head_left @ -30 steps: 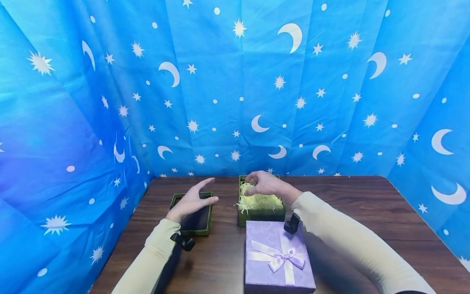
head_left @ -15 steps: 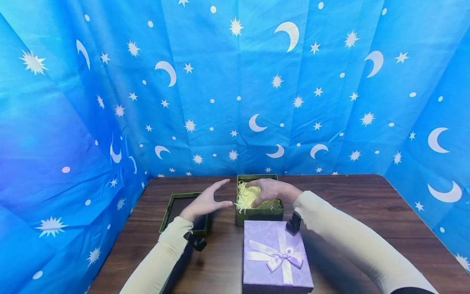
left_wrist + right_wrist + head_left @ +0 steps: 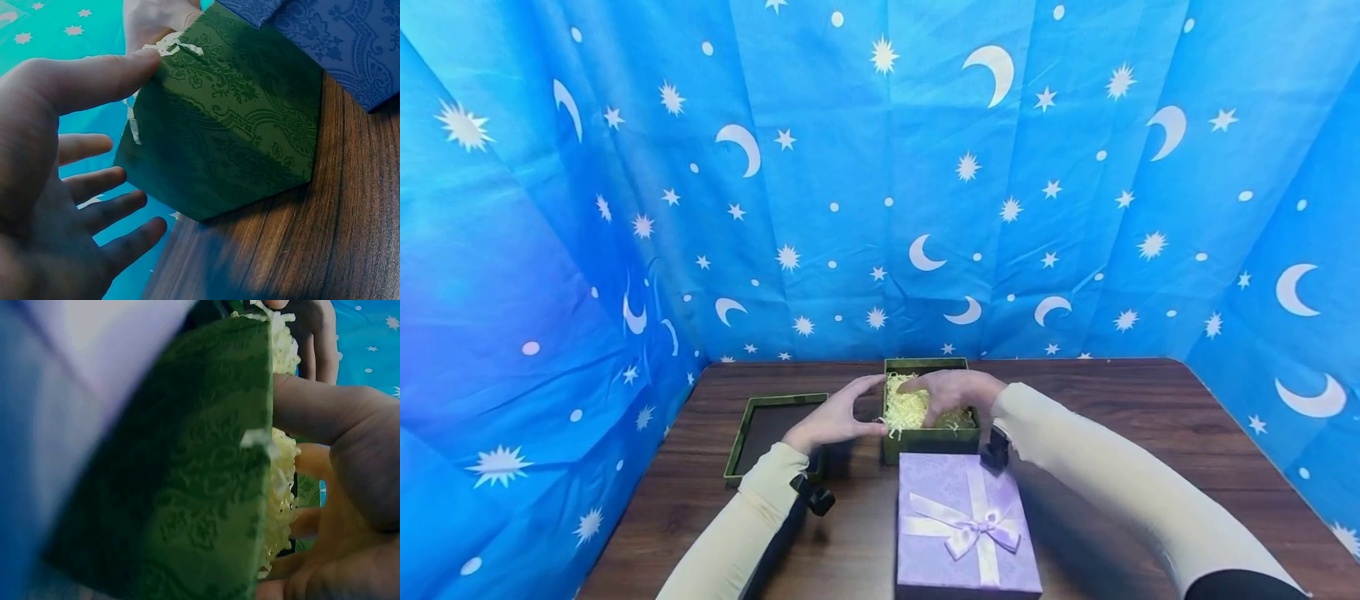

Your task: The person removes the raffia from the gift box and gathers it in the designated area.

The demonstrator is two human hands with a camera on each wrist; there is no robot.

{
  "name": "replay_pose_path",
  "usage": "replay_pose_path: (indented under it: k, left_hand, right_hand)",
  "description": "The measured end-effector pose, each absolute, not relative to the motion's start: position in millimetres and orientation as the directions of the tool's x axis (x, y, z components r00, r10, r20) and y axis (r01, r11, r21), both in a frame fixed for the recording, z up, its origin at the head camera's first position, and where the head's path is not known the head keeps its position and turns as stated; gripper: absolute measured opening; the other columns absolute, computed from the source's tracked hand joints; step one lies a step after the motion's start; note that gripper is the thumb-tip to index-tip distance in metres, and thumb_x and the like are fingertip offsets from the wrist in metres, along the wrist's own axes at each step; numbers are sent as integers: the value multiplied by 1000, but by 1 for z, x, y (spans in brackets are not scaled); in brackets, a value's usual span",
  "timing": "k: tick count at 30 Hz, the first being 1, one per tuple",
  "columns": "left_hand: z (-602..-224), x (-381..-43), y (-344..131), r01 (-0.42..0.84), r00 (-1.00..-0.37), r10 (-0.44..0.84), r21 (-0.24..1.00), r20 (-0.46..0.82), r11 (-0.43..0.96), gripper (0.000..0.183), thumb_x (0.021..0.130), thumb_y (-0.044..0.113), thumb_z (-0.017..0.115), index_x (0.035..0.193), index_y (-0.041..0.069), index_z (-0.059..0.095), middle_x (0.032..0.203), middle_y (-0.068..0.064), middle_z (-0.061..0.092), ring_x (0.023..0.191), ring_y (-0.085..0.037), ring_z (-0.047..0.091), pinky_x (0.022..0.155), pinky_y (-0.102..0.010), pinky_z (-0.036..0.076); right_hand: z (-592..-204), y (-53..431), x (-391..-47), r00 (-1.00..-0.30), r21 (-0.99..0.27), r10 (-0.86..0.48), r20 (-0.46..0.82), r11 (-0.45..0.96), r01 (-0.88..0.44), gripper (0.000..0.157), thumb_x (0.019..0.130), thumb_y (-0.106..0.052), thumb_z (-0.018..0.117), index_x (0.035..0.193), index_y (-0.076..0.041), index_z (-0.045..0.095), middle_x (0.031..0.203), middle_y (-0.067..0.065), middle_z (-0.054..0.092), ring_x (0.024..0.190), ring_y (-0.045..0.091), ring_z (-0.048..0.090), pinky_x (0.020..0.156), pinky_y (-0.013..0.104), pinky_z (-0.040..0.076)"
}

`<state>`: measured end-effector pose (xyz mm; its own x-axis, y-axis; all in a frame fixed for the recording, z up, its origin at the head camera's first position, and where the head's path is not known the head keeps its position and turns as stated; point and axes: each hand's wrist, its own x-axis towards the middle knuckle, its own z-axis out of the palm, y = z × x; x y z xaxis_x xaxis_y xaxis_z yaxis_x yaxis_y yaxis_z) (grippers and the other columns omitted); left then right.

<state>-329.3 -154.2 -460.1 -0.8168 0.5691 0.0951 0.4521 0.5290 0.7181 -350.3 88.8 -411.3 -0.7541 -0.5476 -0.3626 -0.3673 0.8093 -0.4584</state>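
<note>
A green patterned box (image 3: 931, 446) stands near the table's far edge, filled with pale yellow shredded paper (image 3: 906, 406). My right hand (image 3: 958, 392) reaches over it from the right; in the right wrist view its spread thumb (image 3: 306, 409) and fingers dip into the paper, their tips hidden. My left hand (image 3: 838, 415) is at the box's left side, holding nothing. In the left wrist view its fingers are apart and fairly straight, and the left thumb (image 3: 106, 78) reaches the rim beside some loose shreds (image 3: 178, 47).
An upturned green box lid (image 3: 771, 437) with a dark inside lies left, partly behind the left forearm. A lilac gift box (image 3: 966, 533) with a ribbon bow stands in front of the green box. Blue star-and-moon cloth (image 3: 850, 125) surrounds the wooden table (image 3: 1150, 450).
My left hand has moved right, from above the lid to the green box's left side. My right hand has lowered from over the shredded paper into it.
</note>
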Motion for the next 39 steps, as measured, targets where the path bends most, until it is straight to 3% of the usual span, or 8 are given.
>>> replay_pose_path:
  k: [7,11,14,18,22,25,31,39]
  left_hand:
    - [-465,-332,-154,456,-816,571,704,88,544,87,79,39,80,150,14,36,153,-8,39,137,-31,41,111,-52,38]
    - [-467,-333,-153,460,-811,577,715,96,527,88,78,39,81,150,12,37,153,-9,38,137,-31,41,111,-53,37]
    - [-467,-333,-151,473,-805,585,701,98,534,88,78,40,80,150,11,37,154,-9,37,138,-30,40,113,-51,36]
    - [-466,-333,-149,489,-801,591,679,100,547,89,77,41,81,149,10,38,154,-8,37,139,-29,40,113,-49,36]
    - [-466,-334,-150,494,-799,592,680,108,542,88,77,40,81,149,10,39,154,-9,37,138,-30,40,113,-50,36]
    - [-466,-335,-152,494,-797,593,684,111,537,88,77,40,81,149,10,39,154,-9,37,138,-30,40,113,-50,36]
    - [-466,-334,-152,483,-801,590,691,101,538,90,78,42,80,150,11,37,155,-8,35,140,-30,37,113,-51,35]
    - [-464,-334,-153,470,-815,571,690,100,550,90,78,40,81,151,13,36,156,-7,35,142,-29,35,114,-51,34]
  right_hand:
    - [-412,87,-355,-716,-435,-570,-404,808,-398,85,72,-9,79,147,-27,44,149,8,45,126,22,46,110,48,38]
    - [-415,90,-360,-689,-428,-582,-433,805,-411,86,72,-6,78,147,-29,43,146,7,47,114,22,49,97,43,47]
    - [-418,95,-362,-678,-455,-563,-473,815,-359,87,73,-3,78,146,-34,42,148,4,43,119,23,46,95,47,49]
    - [-421,99,-363,-664,-473,-559,-497,815,-333,88,76,-1,76,147,-38,40,152,4,38,133,24,37,108,57,40]
    - [-423,99,-366,-643,-431,-600,-476,796,-424,88,78,-1,76,149,-35,37,152,4,40,133,22,40,114,52,33]
    - [-423,98,-367,-631,-423,-609,-481,791,-442,90,78,0,75,150,-35,35,152,2,39,128,19,42,114,48,35]
    - [-423,97,-370,-614,-366,-636,-467,771,-521,92,76,0,74,152,-32,32,149,2,42,116,18,45,101,36,44]
    - [-422,96,-373,-603,-329,-671,-431,739,-587,91,77,-3,76,152,-28,32,149,5,43,121,17,45,108,38,41]
